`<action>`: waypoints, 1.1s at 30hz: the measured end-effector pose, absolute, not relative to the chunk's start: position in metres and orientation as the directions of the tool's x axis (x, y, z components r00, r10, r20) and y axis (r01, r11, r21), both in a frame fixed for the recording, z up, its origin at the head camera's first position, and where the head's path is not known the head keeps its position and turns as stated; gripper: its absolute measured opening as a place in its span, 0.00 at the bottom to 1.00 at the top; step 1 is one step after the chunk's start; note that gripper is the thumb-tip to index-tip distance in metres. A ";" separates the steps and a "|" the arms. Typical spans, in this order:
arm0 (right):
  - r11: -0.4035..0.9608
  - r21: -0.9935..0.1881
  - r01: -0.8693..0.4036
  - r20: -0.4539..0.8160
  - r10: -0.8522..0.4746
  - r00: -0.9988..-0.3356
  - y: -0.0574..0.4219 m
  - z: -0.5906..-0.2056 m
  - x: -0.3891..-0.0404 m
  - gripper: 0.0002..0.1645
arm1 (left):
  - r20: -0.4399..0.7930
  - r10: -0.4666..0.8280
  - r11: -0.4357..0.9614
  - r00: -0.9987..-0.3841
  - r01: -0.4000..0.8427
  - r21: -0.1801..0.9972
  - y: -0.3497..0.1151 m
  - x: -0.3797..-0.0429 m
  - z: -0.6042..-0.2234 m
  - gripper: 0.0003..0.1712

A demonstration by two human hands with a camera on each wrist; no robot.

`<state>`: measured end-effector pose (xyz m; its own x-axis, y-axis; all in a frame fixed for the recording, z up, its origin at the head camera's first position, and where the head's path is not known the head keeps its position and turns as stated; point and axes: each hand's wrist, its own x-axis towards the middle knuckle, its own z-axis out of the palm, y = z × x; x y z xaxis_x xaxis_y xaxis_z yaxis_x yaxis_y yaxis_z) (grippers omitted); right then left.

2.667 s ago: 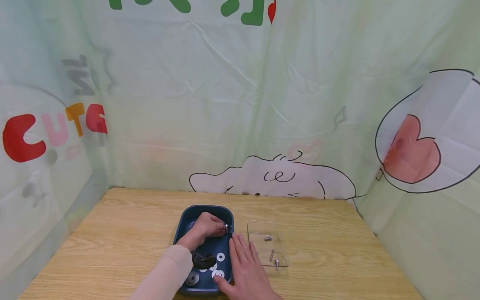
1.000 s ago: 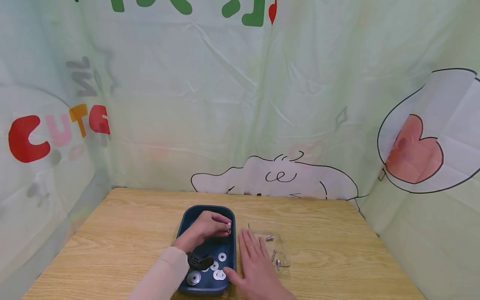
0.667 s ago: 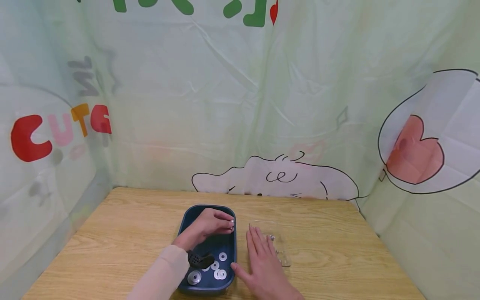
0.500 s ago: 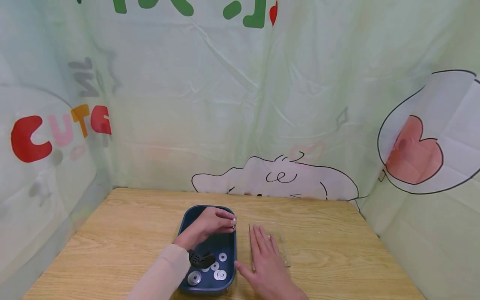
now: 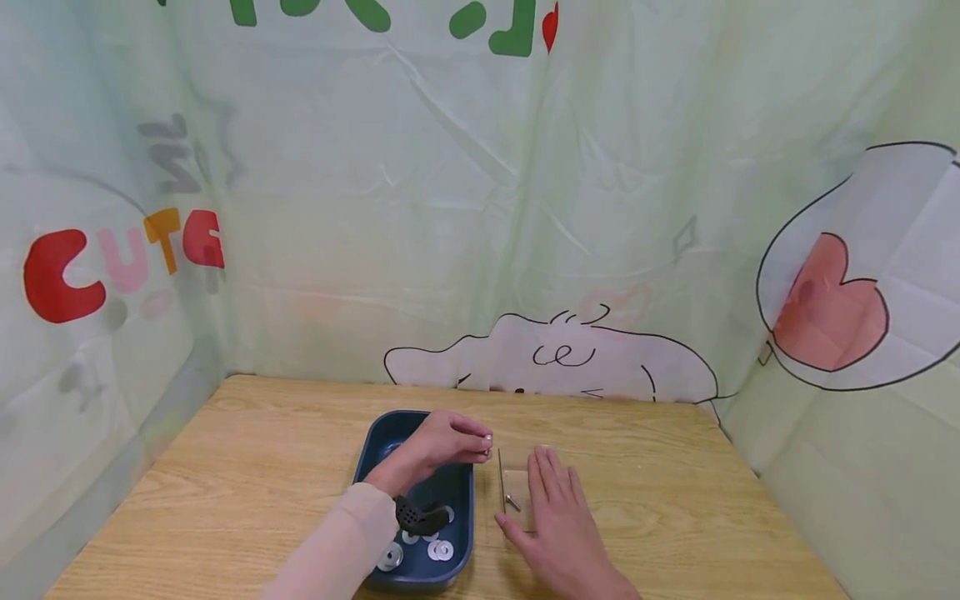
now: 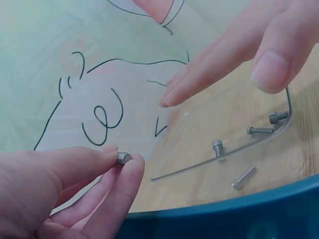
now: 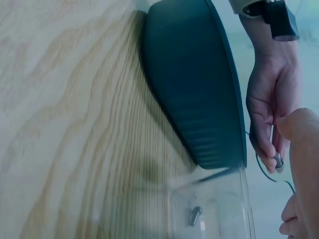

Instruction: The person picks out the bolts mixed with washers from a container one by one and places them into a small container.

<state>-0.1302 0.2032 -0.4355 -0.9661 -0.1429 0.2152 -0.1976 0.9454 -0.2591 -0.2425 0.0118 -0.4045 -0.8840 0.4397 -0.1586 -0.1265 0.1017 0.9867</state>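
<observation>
Dark blue plastic tray [image 5: 372, 450], holding flat silver washers [image 5: 440, 549], is sitting at lower centre. Above its right rim the left hand [image 5: 442, 442] is now pinching a small silver screw [image 5: 487, 438], carrying it rightward. The right hand [image 5: 558, 517], having slid right, is lying flat on the clear plastic tray [image 5: 514, 487].
</observation>
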 end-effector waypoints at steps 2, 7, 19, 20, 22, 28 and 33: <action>0.947 -0.259 -0.191 0.225 -0.133 -0.965 0.207 -0.437 -0.130 0.57 | -0.162 0.439 0.111 -0.884 -0.125 0.986 0.015 -0.243 -0.405 0.13; 0.949 -0.269 -0.166 0.219 -0.107 -0.970 0.215 -0.439 -0.131 0.55 | -0.151 0.445 0.126 -0.883 -0.105 0.986 0.023 -0.242 -0.407 0.12; 0.954 -0.254 -0.159 0.259 -0.091 -0.962 0.232 -0.443 -0.128 0.54 | -0.153 0.453 0.112 -0.878 -0.114 0.987 0.044 -0.237 -0.408 0.10; 0.954 -0.256 -0.156 0.255 -0.089 -0.963 0.233 -0.443 -0.128 0.54 | -0.156 0.453 0.110 -0.878 -0.118 0.987 0.047 -0.237 -0.408 0.10; 0.955 -0.254 -0.151 0.252 -0.086 -0.964 0.234 -0.444 -0.128 0.54 | -0.165 0.452 0.115 -0.877 -0.126 0.985 0.051 -0.235 -0.408 0.10; 0.959 -0.249 -0.135 0.244 -0.073 -0.967 0.240 -0.448 -0.127 0.54 | -0.182 0.457 0.141 -0.870 -0.132 0.981 0.060 -0.232 -0.408 0.08; 0.960 -0.263 -0.095 0.202 -0.042 -0.978 0.246 -0.452 -0.130 0.56 | -0.190 0.450 0.162 -0.873 -0.129 0.978 0.066 -0.231 -0.409 0.07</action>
<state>-0.1298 0.2459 -0.4523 -0.9785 -0.0417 0.2020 -0.0952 0.9600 -0.2633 -0.2306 0.0663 -0.4093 -0.8726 0.4500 -0.1898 -0.1293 0.1618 0.9783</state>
